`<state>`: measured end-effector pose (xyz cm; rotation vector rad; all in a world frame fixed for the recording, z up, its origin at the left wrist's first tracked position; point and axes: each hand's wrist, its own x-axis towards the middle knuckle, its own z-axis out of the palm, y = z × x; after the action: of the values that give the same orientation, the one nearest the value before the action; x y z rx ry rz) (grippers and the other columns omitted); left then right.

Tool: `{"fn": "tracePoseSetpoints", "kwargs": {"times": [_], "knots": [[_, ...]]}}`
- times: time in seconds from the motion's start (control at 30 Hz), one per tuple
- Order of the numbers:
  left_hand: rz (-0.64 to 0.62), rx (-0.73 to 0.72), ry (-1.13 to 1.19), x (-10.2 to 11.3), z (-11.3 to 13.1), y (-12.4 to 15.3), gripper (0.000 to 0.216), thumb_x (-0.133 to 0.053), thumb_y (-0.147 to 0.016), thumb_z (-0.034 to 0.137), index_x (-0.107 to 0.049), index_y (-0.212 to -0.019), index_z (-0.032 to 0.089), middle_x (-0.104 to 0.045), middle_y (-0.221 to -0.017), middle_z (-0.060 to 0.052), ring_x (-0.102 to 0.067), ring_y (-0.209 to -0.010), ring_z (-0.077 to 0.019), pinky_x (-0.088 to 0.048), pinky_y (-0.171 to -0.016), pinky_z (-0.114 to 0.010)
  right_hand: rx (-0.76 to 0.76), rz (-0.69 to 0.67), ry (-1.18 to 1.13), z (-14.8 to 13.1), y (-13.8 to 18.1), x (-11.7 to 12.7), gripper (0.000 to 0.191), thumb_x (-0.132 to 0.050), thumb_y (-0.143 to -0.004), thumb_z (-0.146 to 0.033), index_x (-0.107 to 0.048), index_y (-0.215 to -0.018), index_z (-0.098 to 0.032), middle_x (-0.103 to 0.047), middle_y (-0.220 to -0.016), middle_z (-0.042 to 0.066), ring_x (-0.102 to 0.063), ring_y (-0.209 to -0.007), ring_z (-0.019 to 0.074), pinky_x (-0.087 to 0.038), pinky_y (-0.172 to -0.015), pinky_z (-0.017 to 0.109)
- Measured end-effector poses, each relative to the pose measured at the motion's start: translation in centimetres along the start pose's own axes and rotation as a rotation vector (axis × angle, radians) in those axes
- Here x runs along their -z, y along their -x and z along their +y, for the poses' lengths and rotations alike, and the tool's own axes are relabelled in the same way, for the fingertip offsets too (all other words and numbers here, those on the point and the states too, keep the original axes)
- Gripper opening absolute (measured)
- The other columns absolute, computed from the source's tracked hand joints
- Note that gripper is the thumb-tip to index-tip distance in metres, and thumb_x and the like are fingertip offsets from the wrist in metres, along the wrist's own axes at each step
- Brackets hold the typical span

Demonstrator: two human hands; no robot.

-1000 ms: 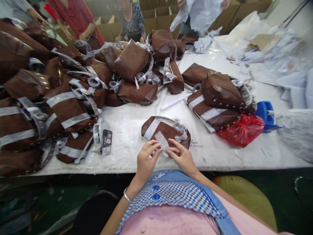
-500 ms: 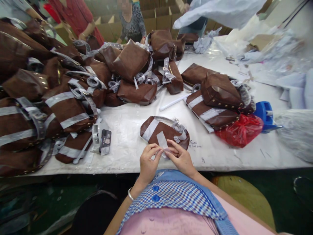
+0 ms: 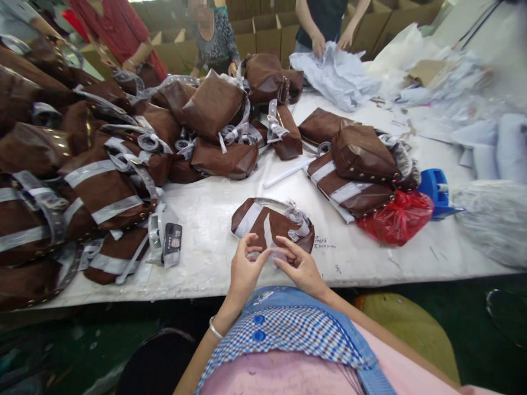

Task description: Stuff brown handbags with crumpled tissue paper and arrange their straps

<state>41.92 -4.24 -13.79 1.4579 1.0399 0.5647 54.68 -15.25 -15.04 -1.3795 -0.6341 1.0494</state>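
A brown handbag (image 3: 275, 221) lies on the table just beyond my hands, with a pale wrapping band across its left part and a clear-wrapped strap at its right. In front of it, my left hand (image 3: 247, 267) and my right hand (image 3: 301, 270) meet thumb to thumb. Between their fingertips is a thin white strip (image 3: 267, 233), apparently paper or tissue. Its narrow upper end stands up against the bag. The lower part is crumpled and partly hidden by my fingers, and both hands seem to pinch it.
Wrapped brown bags (image 3: 216, 104) heap up at left and back. A phone (image 3: 172, 243) leans on a tape dispenser (image 3: 155, 237). To the right are more bags (image 3: 364, 151), a red plastic bag (image 3: 397, 219) and a blue holder (image 3: 435, 192). Co-workers stand across the table.
The strip has turned from flat and broad to narrow and edge-on, and my left fingers have spread a little. Across the table, a co-worker has lowered a pale sheet onto the tabletop.
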Motion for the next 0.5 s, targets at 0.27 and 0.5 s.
{"fn": "tracePoseSetpoints", "kwargs": {"times": [0.27,0.5], "knots": [[-0.365,0.398,0.572,-0.3,0.3,1.2,0.036,-0.074,-0.081,0.040,-0.071,-0.106,0.015,-0.073,-0.109,-0.011,-0.067,-0.102,-0.0209,-0.051,-0.094,-0.032,0.135,-0.087,0.077,0.2,1.1,0.8,0.062,-0.071,-0.085,-0.034,-0.047,-0.141,-0.026,-0.069,-0.119,0.006,-0.069,-0.105,0.0210,-0.056,-0.097,0.038],[-0.050,0.338,0.630,2.0,0.8,2.9,0.034,-0.085,-0.068,0.044,-0.066,-0.078,0.018,-0.072,-0.077,0.000,-0.067,-0.071,-0.0122,-0.057,-0.073,-0.026,0.150,0.100,0.562,5.0,-0.1,5.3,0.041,-0.055,-0.094,-0.037,-0.057,-0.132,-0.023,-0.066,-0.126,0.012,-0.062,-0.119,0.0249,-0.048,-0.105,0.047]]}}
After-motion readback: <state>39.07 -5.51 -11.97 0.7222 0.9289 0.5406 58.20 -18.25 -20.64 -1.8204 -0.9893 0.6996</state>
